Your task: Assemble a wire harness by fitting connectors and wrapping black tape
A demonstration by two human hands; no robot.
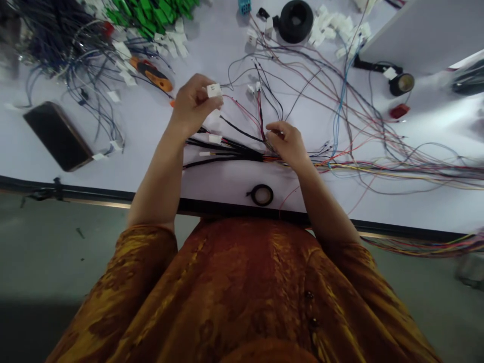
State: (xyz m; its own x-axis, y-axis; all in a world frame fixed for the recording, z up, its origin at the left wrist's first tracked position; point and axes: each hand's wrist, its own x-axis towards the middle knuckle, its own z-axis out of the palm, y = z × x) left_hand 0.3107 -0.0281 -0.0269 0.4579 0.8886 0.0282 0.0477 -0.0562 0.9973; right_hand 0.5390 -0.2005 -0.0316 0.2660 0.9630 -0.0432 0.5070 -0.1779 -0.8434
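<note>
L hand [196, 103] fingers pinch white conn. [214, 91], beyond harness [257, 156]; R hand [286, 142] fingers curl at harness's far edge, grip unclear. Black sleeving [244, 152] looks done L of harness; coloured wires [351, 166] R of it bare, prob. unfinished.

I can't make out the marks on the white connector [214, 91] in the left hand [193, 105]; past that grip, green pieces [153, 14] run out of sight.
</note>
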